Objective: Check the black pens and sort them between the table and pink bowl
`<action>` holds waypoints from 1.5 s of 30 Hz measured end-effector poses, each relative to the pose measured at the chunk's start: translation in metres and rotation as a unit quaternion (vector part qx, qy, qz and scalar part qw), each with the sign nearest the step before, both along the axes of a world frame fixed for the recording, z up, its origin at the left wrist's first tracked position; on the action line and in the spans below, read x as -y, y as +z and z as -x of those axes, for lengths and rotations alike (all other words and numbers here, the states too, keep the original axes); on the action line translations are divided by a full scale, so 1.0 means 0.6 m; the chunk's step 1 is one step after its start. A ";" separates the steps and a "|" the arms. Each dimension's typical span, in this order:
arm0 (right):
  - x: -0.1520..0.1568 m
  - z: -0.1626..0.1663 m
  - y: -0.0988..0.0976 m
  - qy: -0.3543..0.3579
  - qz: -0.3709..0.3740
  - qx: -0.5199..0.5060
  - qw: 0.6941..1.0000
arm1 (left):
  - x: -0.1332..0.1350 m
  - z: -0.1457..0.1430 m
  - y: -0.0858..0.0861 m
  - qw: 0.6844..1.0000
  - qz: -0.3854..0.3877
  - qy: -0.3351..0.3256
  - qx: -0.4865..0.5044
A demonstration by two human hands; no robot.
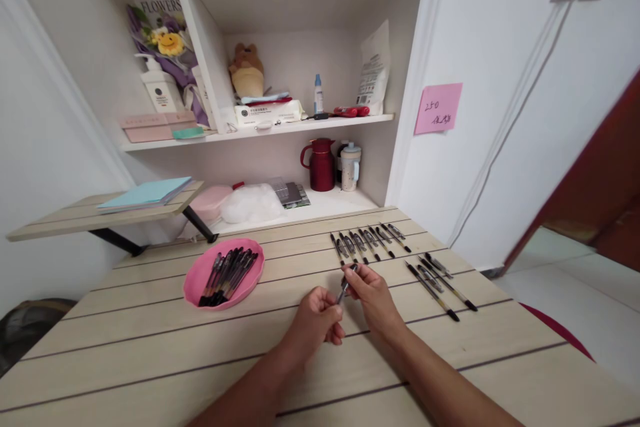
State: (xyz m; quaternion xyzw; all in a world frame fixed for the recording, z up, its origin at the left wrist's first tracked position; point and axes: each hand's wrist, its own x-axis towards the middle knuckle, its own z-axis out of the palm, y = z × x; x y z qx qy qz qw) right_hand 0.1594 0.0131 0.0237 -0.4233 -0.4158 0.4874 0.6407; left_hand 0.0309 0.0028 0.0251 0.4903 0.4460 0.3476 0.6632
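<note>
A person's right hand pinches the upper end of a dark pen above a wood-topped bench, while the fingers of the left hand curl close around its lower end. Just beyond the hands, pens and pen parts lie in a slanting row; a smaller group rests to the right. At left, a pink dish holds a bundle of pens. Behind, a red jug stands near a speckled cup.
</note>
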 end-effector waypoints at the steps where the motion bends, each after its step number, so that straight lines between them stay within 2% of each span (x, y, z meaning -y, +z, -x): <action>1: 0.001 -0.002 -0.003 -0.003 0.002 -0.002 1.000 | 0.001 -0.007 -0.005 1.000 0.008 0.002 0.009; 8: 0.000 -0.001 -0.015 0.021 0.038 -0.010 0.999 | -0.008 -0.020 -0.016 0.999 -0.019 0.026 0.035; 12: -0.002 -0.004 -0.016 0.028 0.035 -0.001 0.999 | -0.004 -0.017 -0.017 0.999 0.001 0.023 0.048; 15: 0.001 -0.009 -0.012 0.068 0.043 -0.020 0.997 | -0.001 -0.009 -0.011 0.990 0.071 -0.038 0.120; 18: 0.004 -0.011 -0.005 0.096 0.046 -0.059 0.993 | -0.002 0.000 -0.003 0.964 0.168 -0.092 0.187; 21: 0.005 -0.011 -0.003 0.115 0.060 -0.099 0.987 | -0.002 0.003 0.001 0.954 0.210 -0.093 0.192; 24: 0.002 -0.011 -0.005 0.115 0.069 -0.090 0.987 | 0.000 -0.001 -0.001 0.971 0.184 -0.053 0.144; 29: -0.001 -0.009 -0.014 0.075 0.067 0.024 0.995 | 0.008 -0.010 -0.012 0.990 0.106 0.000 0.088; 31: 0.000 -0.009 -0.015 0.084 0.070 0.033 0.993 | 0.008 -0.010 -0.014 0.992 0.098 0.006 0.078; 35: 0.004 -0.014 -0.008 0.145 0.085 -0.040 0.985 | 0.000 0.000 -0.008 0.977 0.172 -0.040 0.121; 37: 0.007 -0.016 0.000 0.162 0.075 -0.084 0.980 | -0.005 0.006 -0.003 0.962 0.215 -0.067 0.155; 39: 0.010 -0.018 0.007 0.172 0.058 -0.110 0.977 | -0.008 0.009 -0.001 0.955 0.226 -0.081 0.174; 42: 0.011 -0.021 0.011 0.177 0.043 -0.110 0.977 | -0.006 0.006 -0.006 0.966 0.186 -0.079 0.162; 45: 0.007 -0.022 0.007 0.148 0.047 -0.082 0.985 | -0.001 -0.004 -0.015 0.986 0.102 -0.036 0.130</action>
